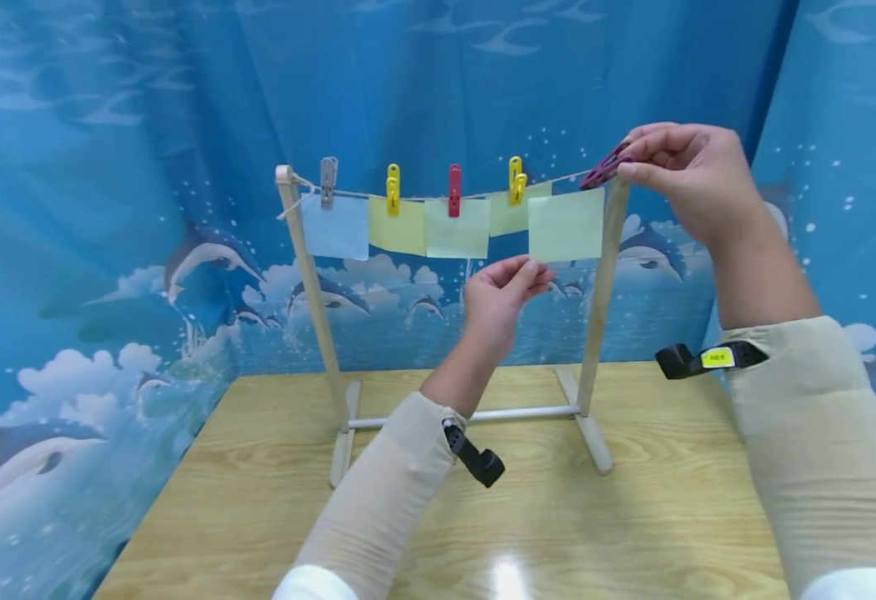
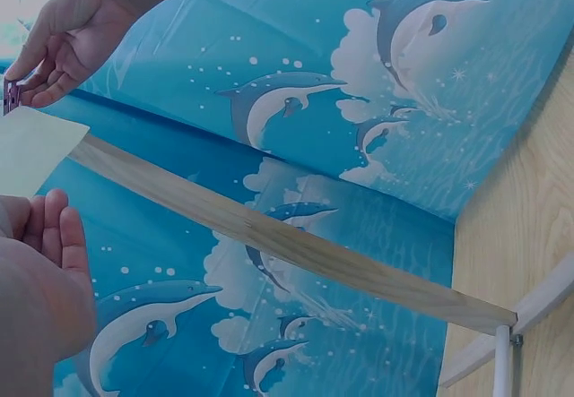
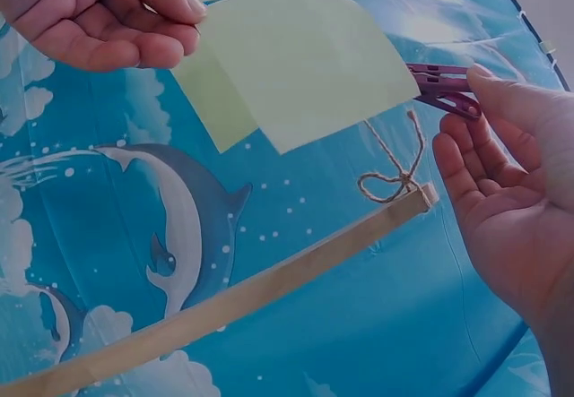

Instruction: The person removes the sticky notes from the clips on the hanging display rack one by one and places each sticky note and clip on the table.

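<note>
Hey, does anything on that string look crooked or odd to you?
One thing, mildly: the yellowish note under the right-hand yellow clip hangs askew, its right side higher than its left, while the pale green note under the red clip hangs nearly level. I see no tears or spills.
</note>
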Action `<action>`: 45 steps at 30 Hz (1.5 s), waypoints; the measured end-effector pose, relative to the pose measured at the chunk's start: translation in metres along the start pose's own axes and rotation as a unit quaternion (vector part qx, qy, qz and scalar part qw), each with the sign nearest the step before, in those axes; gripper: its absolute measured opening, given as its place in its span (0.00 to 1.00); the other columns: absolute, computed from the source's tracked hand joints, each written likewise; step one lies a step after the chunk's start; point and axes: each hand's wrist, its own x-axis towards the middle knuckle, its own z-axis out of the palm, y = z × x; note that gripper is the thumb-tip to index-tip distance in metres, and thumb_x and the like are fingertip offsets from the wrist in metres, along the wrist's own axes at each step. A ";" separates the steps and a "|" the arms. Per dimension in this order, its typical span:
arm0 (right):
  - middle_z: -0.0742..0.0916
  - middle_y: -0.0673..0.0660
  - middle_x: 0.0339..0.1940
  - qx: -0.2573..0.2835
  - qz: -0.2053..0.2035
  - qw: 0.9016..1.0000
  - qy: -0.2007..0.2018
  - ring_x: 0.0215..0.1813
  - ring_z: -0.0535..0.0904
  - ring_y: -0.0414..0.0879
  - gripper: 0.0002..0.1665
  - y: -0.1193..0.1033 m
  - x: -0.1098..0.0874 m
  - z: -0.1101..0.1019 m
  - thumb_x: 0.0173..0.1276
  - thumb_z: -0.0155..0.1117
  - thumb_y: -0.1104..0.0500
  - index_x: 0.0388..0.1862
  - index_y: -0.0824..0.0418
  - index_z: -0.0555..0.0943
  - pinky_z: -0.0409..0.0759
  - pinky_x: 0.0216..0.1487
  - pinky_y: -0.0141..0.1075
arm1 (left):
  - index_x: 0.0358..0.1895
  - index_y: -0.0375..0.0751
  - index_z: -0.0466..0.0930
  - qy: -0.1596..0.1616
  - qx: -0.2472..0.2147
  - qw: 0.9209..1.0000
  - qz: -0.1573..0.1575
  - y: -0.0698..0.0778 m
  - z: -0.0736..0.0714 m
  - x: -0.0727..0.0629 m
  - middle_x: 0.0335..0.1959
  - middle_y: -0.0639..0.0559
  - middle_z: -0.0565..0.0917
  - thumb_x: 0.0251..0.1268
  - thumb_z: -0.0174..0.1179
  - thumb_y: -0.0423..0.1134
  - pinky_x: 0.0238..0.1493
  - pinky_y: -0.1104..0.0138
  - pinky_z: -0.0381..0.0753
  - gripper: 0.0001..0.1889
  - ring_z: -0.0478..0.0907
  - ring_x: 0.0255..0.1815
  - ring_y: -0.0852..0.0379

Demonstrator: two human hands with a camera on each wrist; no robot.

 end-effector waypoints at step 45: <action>0.82 0.56 0.47 -0.098 -0.023 0.994 -0.031 0.45 0.81 0.43 0.18 0.044 -0.081 -0.001 0.65 0.64 0.72 0.55 0.69 0.78 0.79 0.47 0.22 | 0.38 0.30 0.84 0.042 0.084 0.995 0.031 -0.009 -0.073 -0.042 0.31 0.42 0.85 0.61 0.68 0.33 0.48 0.58 0.84 0.08 0.85 0.31 0.54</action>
